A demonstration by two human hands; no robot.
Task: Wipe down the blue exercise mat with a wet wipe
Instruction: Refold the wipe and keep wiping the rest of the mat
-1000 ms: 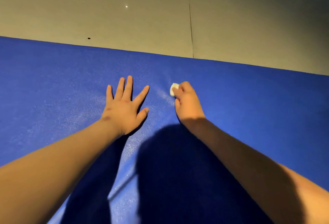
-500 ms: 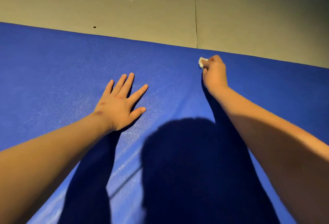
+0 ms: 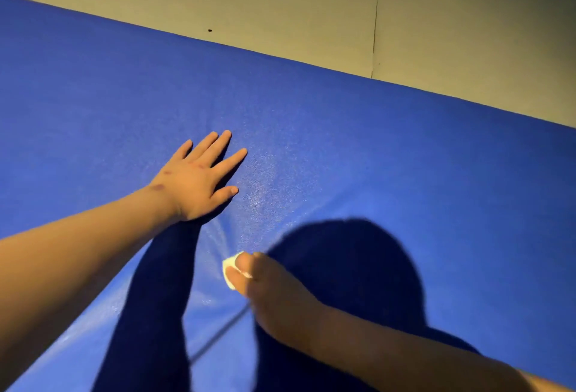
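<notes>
While left hand (image 3: pixel 194 183) splays on grainy mat (image 3: pixel 405 158), right hand (image 3: pixel 274 295) pinches possibly folded wipe (image 3: pixel 229 268).

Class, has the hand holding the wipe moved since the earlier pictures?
Yes. The right hand with the wet wipe has drawn back from the far edge of the mat toward the person, past the left hand.

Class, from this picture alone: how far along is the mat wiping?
Done: a damp, glistening streak runs down the blue mat beside the left hand. In hand: the right hand pinches the wet wipe against the mat while the left hand presses flat. Left: the dull stretches on either side, apparently unwiped.
</notes>
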